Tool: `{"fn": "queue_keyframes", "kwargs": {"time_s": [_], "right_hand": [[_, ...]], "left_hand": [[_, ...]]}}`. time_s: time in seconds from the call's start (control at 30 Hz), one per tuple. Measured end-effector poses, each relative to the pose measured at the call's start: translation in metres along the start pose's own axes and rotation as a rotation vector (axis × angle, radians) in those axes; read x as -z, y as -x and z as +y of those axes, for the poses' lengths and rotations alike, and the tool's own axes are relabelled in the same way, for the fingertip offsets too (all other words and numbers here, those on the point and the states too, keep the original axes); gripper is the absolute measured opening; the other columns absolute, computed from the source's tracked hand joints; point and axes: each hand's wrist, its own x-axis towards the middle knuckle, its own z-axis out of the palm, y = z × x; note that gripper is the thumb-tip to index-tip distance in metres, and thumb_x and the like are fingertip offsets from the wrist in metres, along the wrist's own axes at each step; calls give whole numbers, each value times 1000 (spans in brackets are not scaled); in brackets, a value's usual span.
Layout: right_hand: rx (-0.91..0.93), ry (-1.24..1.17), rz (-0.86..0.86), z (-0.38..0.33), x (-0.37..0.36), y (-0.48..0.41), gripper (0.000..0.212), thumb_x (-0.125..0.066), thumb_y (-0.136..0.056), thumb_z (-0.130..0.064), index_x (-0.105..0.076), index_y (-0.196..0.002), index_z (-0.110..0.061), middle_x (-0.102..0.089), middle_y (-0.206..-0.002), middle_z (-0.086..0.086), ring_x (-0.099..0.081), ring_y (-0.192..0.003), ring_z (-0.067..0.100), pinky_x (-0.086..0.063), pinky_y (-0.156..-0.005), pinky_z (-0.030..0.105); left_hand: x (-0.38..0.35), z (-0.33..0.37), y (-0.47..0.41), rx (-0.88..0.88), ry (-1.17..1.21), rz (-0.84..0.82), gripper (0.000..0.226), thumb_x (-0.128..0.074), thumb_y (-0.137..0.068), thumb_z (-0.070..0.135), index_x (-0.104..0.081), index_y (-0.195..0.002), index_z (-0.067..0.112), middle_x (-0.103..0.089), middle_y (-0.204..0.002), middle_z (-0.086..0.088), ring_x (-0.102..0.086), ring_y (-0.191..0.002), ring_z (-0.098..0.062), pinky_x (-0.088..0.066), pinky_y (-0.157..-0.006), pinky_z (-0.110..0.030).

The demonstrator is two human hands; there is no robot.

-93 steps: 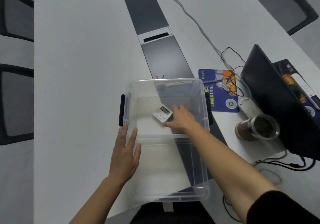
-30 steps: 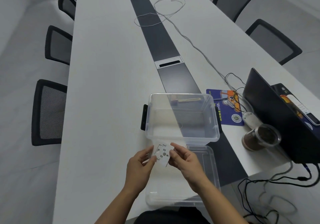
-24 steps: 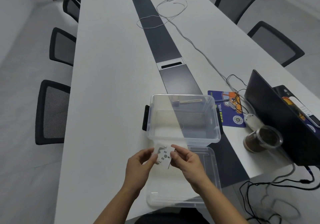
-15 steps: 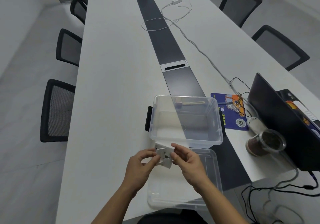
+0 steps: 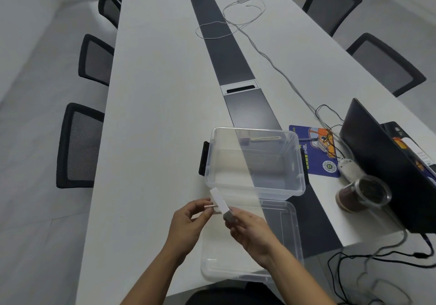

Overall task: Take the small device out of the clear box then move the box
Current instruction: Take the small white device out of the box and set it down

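Note:
The small white device (image 5: 220,200) is out of the clear box, held edge-on just in front of the box's near wall. My left hand (image 5: 188,224) pinches its left side and my right hand (image 5: 250,231) grips its lower end. The clear box (image 5: 256,187) with black side handles stands open on the white table, nothing visible inside it. Its clear lid (image 5: 280,252) lies flat at the near table edge, partly under my hands.
Right of the box lie a blue mouse pad (image 5: 313,153) with tangled cables, a white mouse (image 5: 349,167), a dark round jar (image 5: 363,195) and an open black laptop (image 5: 387,167). A white cable (image 5: 266,56) runs up the table. Black chairs (image 5: 80,146) line both sides.
The device came out of the box in my right hand, then both hands held it. It has since turned from face-on to edge-on. The view has tilted up along the table.

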Motion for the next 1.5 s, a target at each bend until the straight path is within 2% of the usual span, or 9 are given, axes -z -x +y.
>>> {"fn": "queue_keyframes", "kwargs": {"time_s": [0.17,0.37,0.5,0.73,0.93,1.07,1.13,1.23,1.5], "right_hand": [[62,9,16,3,-1,-10,30,-69,-91,-16,-70,-120,-7,-77,-110,8,-67,-101,23,-55,-92,30],[126,352,-48,15,-12,-24,37,-69,-92,-21,-64,-128,-25,-76,-106,6,-71,-106,22,-57,-87,28],[72,531,-107,31,-22,-40,33,-65,-94,-23,-67,-127,-27,-75,-108,6,-69,-99,23,-59,-88,30],[-120,775,-224,68,-44,-74,32,-56,-95,-32,-69,-124,-33,-71,-117,-9,-57,-90,10,-52,-77,23],[-64,994,-135,109,-69,-99,32,-53,-97,-36,-75,-108,-15,-57,-72,-11,-50,-70,12,-44,-69,31],[-22,1130,-115,121,-84,-119,40,-52,-96,-41,-67,-84,-6,-52,-67,1,-46,-65,16,-40,-65,32],[18,1148,-106,119,-93,-125,36,-52,-96,-42,-71,-90,-12,-67,-81,8,-56,-75,18,-47,-72,35],[36,1158,-91,114,-106,-133,38,-54,-97,-40,-67,-126,-18,-71,-116,5,-64,-107,22,-46,-88,30],[73,1232,-110,115,-120,-149,41,-49,-98,-45,-61,-135,-31,-70,-122,-2,-61,-112,17,-43,-86,27]], "left_hand": [[10,-9,4,71,64,-49,36,-39,-107,21,-69,-126,27,-72,-125,11,-65,-117,-5,-59,-89,-31],[21,-32,12,27,-64,-55,42,-66,-95,25,-61,-135,36,-67,-127,23,-59,-117,11,-51,-84,-9],[34,-57,8,133,2,60,38,-66,-95,13,-64,-128,30,-71,-125,13,-67,-112,-6,-57,-89,-26],[60,-101,3,396,163,223,27,-68,-93,11,-69,-119,15,-74,-114,-1,-69,-103,-18,-56,-81,-31],[86,-120,-7,495,175,313,28,-65,-93,6,-69,-121,6,-73,-100,-1,-66,-87,-20,-56,-85,-35],[101,-129,-20,523,180,357,30,-65,-95,10,-66,-125,4,-70,-99,1,-67,-86,-19,-56,-87,-37],[109,-130,-28,511,179,360,26,-64,-96,12,-67,-121,7,-70,-99,1,-67,-85,-20,-57,-89,-39],[121,-129,-40,485,149,334,24,-64,-97,15,-68,-119,11,-71,-102,-1,-67,-88,-20,-57,-91,-41],[137,-129,-54,462,132,324,20,-62,-98,16,-67,-117,15,-71,-107,-1,-67,-98,-23,-56,-88,-41]]}}
